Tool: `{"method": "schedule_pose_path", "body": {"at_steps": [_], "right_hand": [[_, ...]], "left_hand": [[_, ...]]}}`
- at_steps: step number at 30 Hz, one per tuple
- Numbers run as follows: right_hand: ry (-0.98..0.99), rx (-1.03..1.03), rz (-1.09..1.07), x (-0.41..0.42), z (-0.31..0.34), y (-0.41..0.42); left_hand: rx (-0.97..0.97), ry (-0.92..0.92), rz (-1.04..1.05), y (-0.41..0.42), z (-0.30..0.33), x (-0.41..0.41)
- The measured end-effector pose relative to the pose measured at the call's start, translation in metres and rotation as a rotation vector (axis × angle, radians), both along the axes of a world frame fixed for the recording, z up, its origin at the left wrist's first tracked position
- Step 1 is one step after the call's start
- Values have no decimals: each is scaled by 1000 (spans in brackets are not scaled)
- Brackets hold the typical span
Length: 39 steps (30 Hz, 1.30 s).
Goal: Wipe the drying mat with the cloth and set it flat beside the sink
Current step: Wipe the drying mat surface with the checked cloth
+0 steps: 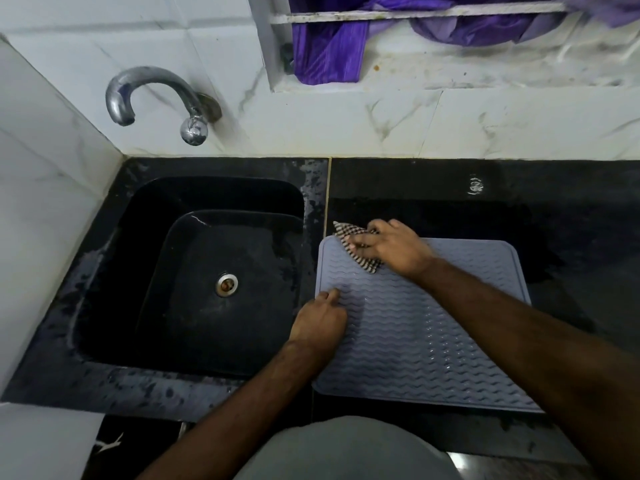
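A single wide-angle camera, worn on the person's head, looked forward and steeply down onto the bench (433, 181) from close above. Both forearms entered from the bottom edge, reaching away from the lens. The right hand (391, 249), its grip on the cloth (356, 251), sat near the middle of the picture. Left of that grip lay the sink (214, 271); beyond it rose the tiled wall (346, 123), bowed by the lens. Nearer than the grip, the person's own torso filled the bottom edge. No second view was given.

Dim, soft light; wide-angle edge distortion.
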State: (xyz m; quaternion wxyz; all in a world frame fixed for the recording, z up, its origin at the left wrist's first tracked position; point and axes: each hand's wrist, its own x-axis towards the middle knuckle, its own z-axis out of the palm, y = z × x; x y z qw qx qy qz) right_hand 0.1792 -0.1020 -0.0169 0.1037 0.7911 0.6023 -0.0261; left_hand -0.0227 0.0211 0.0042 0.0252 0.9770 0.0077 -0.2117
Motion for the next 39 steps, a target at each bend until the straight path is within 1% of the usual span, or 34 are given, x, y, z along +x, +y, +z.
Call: {"method": "schedule_pose_path", "body": {"at_steps": [1,2,4,6,7,9,13,15,16,18,20,21,24,27,29,30,32,34,35,39], "right_hand": [[-9,18,-9,-1,3,3],[-8,47,31,-8,3,6],[6,100,159,-33,-7,7],[40,65,225,-51,-19,0],[48,31,214,-53,-22,-4],[22,48,169,-41,-18,-9],[-52,53,-69,-6,1,-11],[-70,96,-113,-3,10,-12],[-49,134,-87,-9,11,-12],[9,167,58,-32,3,-15],[45,74,220,-51,-13,-24],[52,12,241,-53,-17,-30],[5,-44,167,-30,-14,-35],[-48,-32,-14,-3,-2,-28],[-61,-9,-80,4,4,-26],[-64,13,-60,2,6,-25],[-65,68,64,-16,3,-22],[-57,76,191,-42,-11,-24],[-49,67,219,-50,-17,-26],[-62,13,145,-30,-16,-30]], "left_hand": [[-4,-2,2,1,0,0],[-10,-3,8,0,-1,1],[-12,-12,22,0,-1,1],[1,-17,18,-2,0,4],[1,-9,15,-4,1,5],[-9,13,21,-4,2,7],[-39,66,47,-4,0,9],[-104,97,101,-3,0,10],[-140,114,130,-2,0,10],[-179,109,158,-3,-1,10],[-182,81,151,-5,-2,10],[-182,79,148,-5,-3,10],[-192,108,163,-5,-3,13],[-171,134,186,-9,-4,15],[-160,122,196,-10,-5,15],[-154,118,195,-11,-5,14],[-135,111,178,-10,-7,14],[-126,91,154,-11,-8,14],[-121,90,146,-13,-8,14],[-95,148,147,-12,-6,17]]}}
